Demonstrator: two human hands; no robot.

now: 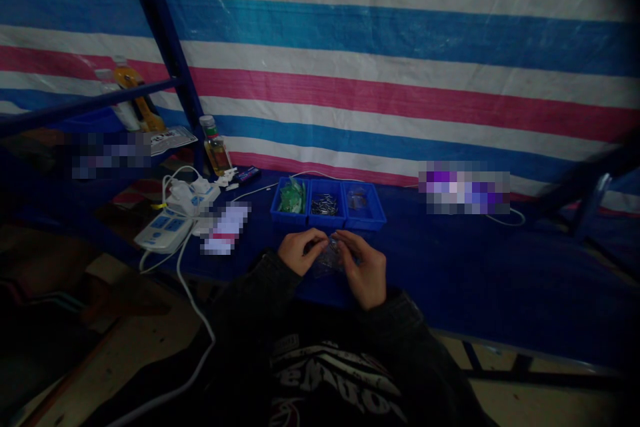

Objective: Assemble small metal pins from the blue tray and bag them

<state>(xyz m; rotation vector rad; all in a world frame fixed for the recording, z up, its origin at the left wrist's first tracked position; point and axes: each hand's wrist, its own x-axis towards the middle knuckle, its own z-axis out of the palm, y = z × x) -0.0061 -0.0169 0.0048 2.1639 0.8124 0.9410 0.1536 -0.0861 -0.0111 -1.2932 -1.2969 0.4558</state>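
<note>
A small clear plastic bag (329, 261) is pinched at its upper edge between both my hands, close to the front edge of the blue table. My left hand (302, 251) grips its left side with thumb and fingers together. On the other side my right hand (366, 269) has its fingertips closed on the bag. What lies inside it is too dim to make out. Just beyond stand three joined blue bins: the left bin holds green pieces (292, 197), the middle one metal screws or nails (325, 205), the right one small see-through pieces (357, 199).
To the left lie a white power strip (163, 230) with plugs and cables, and a blurred-out phone-like screen (226, 230). A bottle (216, 147) stands behind them by a blue metal post (175, 60). A blurred-out purple object (463, 188) is at the back right. Striped sheeting (350, 87) hangs behind.
</note>
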